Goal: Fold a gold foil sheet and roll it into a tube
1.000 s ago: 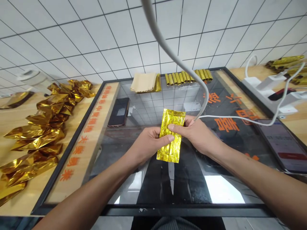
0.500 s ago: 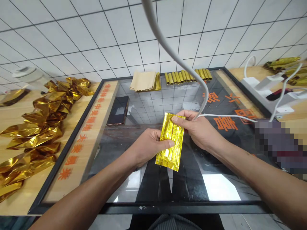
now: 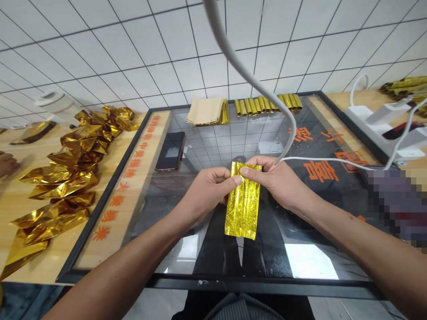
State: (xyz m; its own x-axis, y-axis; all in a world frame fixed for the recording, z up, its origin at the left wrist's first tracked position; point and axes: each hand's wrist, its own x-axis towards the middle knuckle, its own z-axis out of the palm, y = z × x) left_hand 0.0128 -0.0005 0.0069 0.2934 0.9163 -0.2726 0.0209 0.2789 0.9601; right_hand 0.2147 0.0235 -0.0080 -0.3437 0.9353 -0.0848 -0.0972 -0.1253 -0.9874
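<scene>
Both hands hold a creased sheet of shiny gold foil paper point(image 3: 243, 209) above the glass-topped table. My left hand point(image 3: 213, 189) pinches its upper left edge, thumb on the front and fingers curled behind. At the upper right corner, my right hand point(image 3: 275, 180) grips the sheet with its thumb pressed on the front. The two thumbs lie close together near the top edge. Lengthwise creases run down the sheet, and its lower end hangs free. Fingers behind the paper are partly hidden.
A stack of paper sheets point(image 3: 206, 111) and a row of gold paper rolls point(image 3: 253, 106) lie at the back. A phone point(image 3: 170, 151) rests left of centre. Folded gold foil pieces point(image 3: 63, 180) cover the left side. A white cable point(image 3: 247, 80) hangs in front; a power strip point(image 3: 373, 122) stands right.
My left hand has moved up the foil sheet, its thumb now near the top beside my right thumb. The view has shifted slightly, and another person's hand shows at the far left.
</scene>
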